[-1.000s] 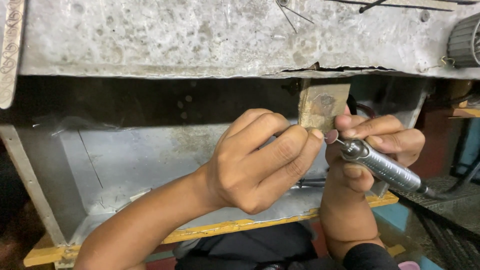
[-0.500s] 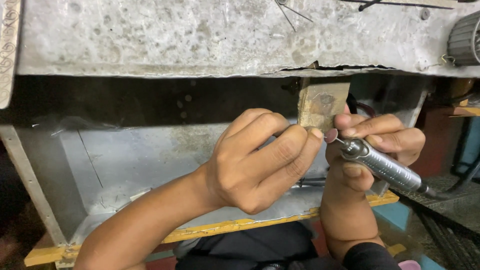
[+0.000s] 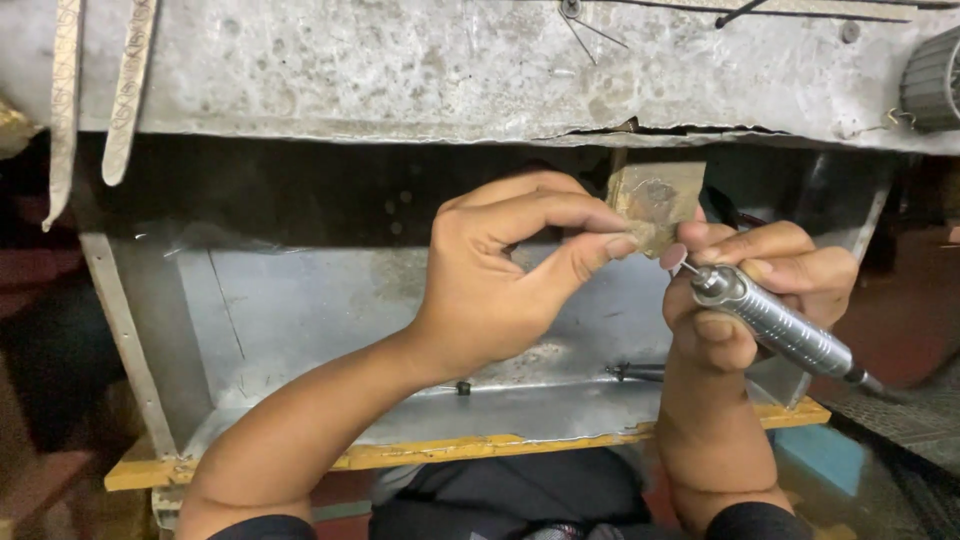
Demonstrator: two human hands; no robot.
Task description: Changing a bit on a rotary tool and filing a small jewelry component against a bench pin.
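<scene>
My left hand (image 3: 505,270) pinches a small piece between thumb and forefinger against a worn wooden bench peg (image 3: 655,200) that sticks out from under the bench top. The piece itself is too small to make out. My right hand (image 3: 760,290) grips a silver ribbed rotary handpiece (image 3: 770,322) like a pen, its fine tip pointing up-left at the pinched piece beside the peg. A dark cable runs off the handpiece to the lower right.
A scuffed grey bench top (image 3: 400,70) spans the upper view. Below it hangs a sheet-metal catch tray (image 3: 330,310) with a yellow front edge (image 3: 430,455). Two metal strips (image 3: 95,90) hang at upper left. A dark ribbed knob (image 3: 935,80) sits at upper right.
Both hands hold nearly the same place at the peg; only a slight shift of the view is visible.
</scene>
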